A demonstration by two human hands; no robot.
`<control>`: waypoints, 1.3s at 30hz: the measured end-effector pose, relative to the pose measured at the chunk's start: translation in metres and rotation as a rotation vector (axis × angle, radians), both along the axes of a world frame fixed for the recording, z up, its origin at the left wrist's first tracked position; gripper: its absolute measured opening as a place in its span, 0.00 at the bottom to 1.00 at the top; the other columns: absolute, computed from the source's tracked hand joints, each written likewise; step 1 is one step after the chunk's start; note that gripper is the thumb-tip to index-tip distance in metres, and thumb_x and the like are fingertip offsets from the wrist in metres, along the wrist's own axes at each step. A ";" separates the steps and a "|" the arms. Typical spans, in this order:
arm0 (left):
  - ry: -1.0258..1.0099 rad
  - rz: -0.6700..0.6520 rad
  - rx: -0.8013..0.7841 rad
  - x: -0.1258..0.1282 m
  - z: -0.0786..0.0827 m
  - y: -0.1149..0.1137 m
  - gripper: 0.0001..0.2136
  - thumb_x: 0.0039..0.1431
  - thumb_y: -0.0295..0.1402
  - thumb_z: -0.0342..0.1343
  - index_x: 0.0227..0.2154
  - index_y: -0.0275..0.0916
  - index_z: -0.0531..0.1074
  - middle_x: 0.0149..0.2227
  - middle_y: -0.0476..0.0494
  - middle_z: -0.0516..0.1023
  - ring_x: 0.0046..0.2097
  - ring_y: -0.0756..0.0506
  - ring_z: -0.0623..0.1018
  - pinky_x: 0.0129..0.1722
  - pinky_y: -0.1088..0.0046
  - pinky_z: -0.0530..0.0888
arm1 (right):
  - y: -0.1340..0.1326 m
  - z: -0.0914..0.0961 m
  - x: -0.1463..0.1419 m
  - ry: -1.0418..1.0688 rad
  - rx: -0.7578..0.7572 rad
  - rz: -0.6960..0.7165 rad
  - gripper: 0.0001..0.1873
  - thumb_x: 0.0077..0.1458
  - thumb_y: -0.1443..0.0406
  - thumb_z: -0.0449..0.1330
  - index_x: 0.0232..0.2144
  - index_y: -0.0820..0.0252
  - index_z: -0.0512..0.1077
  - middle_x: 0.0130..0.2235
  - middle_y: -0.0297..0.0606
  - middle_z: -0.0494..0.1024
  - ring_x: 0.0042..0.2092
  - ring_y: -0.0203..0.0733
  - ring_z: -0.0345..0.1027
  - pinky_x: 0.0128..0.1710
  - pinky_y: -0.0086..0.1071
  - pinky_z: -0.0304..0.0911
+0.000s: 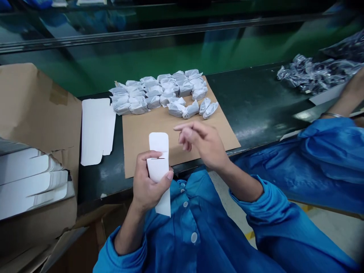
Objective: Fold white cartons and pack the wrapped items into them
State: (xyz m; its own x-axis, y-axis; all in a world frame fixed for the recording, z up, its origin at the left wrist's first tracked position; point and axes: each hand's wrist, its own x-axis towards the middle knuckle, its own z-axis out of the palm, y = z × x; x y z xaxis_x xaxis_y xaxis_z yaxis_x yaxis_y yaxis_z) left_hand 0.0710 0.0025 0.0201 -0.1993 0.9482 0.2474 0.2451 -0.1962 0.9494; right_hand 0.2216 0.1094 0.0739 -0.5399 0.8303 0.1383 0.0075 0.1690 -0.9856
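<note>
My left hand (149,182) is wrapped round a narrow white paper box (158,168), thumb on the near side and fingers behind and across it. The box's top flap stands up, and its lower end hangs below my palm. To the right, apart from the box, my right hand (206,146) hovers over the cardboard sheet (148,131). Its index finger points left, the other fingers are loosely curled, and nothing shows in it. Beyond both hands, several small wrapped packets (153,91) in pale tissue paper sit in rows on the sheet.
Flat white cartons (96,129) lie on the dark green bench left of the sheet. A large cardboard box (36,110) at far left holds more flat cartons (31,182). Clear plastic bags (315,74) are heaped at right, near a co-worker's arm (348,94).
</note>
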 end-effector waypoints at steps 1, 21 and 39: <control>0.002 -0.027 -0.038 0.000 -0.002 -0.001 0.20 0.54 0.36 0.61 0.47 0.44 0.61 0.31 0.51 0.75 0.27 0.48 0.78 0.27 0.72 0.76 | 0.004 0.001 -0.002 0.033 -0.105 -0.008 0.19 0.62 0.52 0.55 0.37 0.63 0.74 0.29 0.32 0.72 0.27 0.30 0.64 0.27 0.25 0.61; 0.400 0.110 0.127 0.005 0.000 0.003 0.45 0.52 0.38 0.63 0.68 0.42 0.43 0.57 0.33 0.69 0.49 0.40 0.77 0.43 0.66 0.76 | -0.018 0.002 -0.001 -0.095 0.266 0.161 0.09 0.61 0.66 0.57 0.39 0.59 0.78 0.45 0.39 0.79 0.49 0.39 0.71 0.50 0.36 0.67; -0.495 0.465 -0.001 -0.018 -0.018 0.060 0.17 0.62 0.39 0.50 0.51 0.41 0.61 0.48 0.39 0.73 0.51 0.41 0.77 0.55 0.56 0.72 | 0.076 -0.010 0.021 -0.951 0.936 -0.153 0.20 0.65 0.71 0.44 0.56 0.66 0.63 0.56 0.53 0.68 0.58 0.55 0.58 0.55 0.51 0.56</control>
State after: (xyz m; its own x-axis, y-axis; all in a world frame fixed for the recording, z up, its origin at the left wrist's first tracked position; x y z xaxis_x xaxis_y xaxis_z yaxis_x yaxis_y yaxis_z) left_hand 0.0530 0.0629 0.0018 -0.6759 0.7367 0.0210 -0.1598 -0.1744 0.9716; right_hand 0.2421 0.1858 0.0641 -0.6542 0.6904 0.3089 0.6990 0.7079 -0.1019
